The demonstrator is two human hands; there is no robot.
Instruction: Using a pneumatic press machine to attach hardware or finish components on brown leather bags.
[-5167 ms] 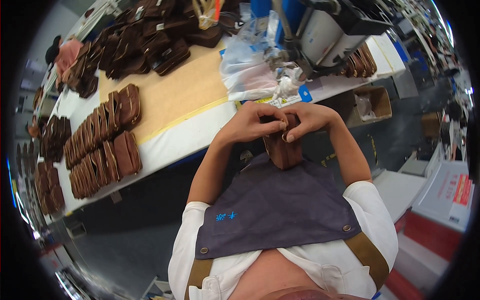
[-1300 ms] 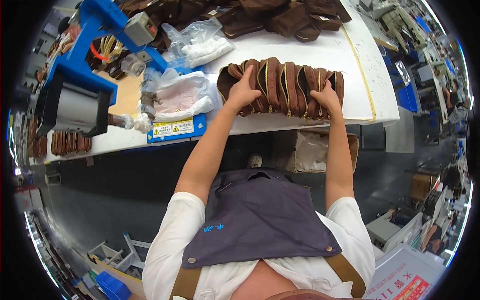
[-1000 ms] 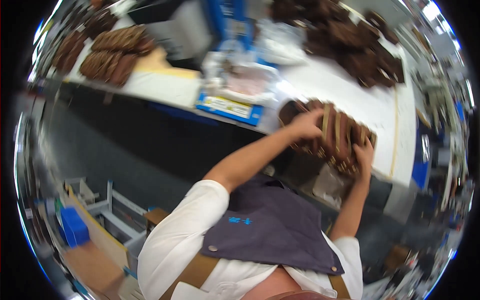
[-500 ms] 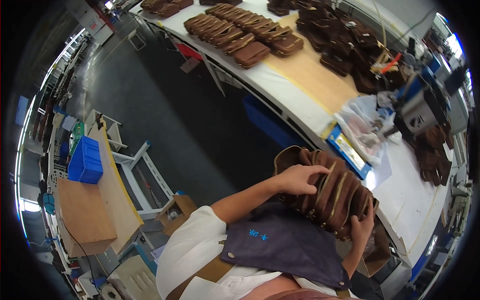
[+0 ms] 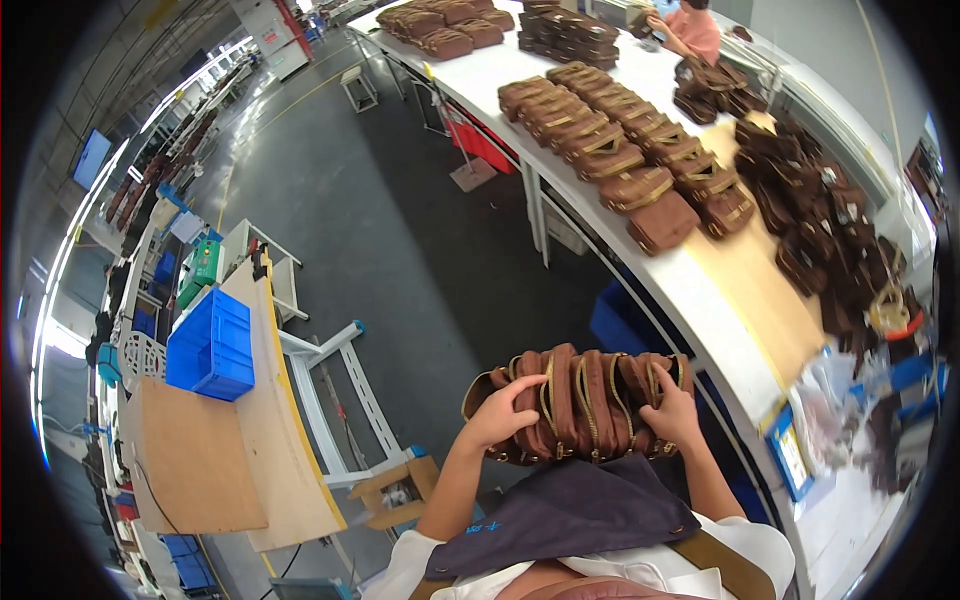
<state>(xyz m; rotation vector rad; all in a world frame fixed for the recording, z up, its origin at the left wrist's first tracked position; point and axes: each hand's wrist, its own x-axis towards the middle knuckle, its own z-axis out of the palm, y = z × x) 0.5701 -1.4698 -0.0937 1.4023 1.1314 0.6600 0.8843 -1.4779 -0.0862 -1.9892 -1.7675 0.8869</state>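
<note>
A row of several brown zippered pouches (image 5: 588, 405) with gold-toned zips is pressed together in front of my apron, off the table. My left hand (image 5: 498, 414) grips the left end of the row, thumb and forefinger over the top edges. At the right end my right hand (image 5: 674, 412) clasps the outermost pouches, its thumb on top. The fingers beneath the row are hidden. Ahead on the long white table (image 5: 725, 315) stand two long rows of similar brown pouches (image 5: 575, 125).
Dark brown pouches (image 5: 800, 200) are heaped along the table's right side. A blue-framed sign (image 5: 790, 452) and plastic bags (image 5: 835, 400) lie nearer. On the left, a wooden bench (image 5: 285, 440) carries a blue bin (image 5: 210, 345). A co-worker (image 5: 690, 35) is at the far end.
My body and view have turned toward the left. Both hands have swung away from the table's near end with the row of pouches still held between them.
</note>
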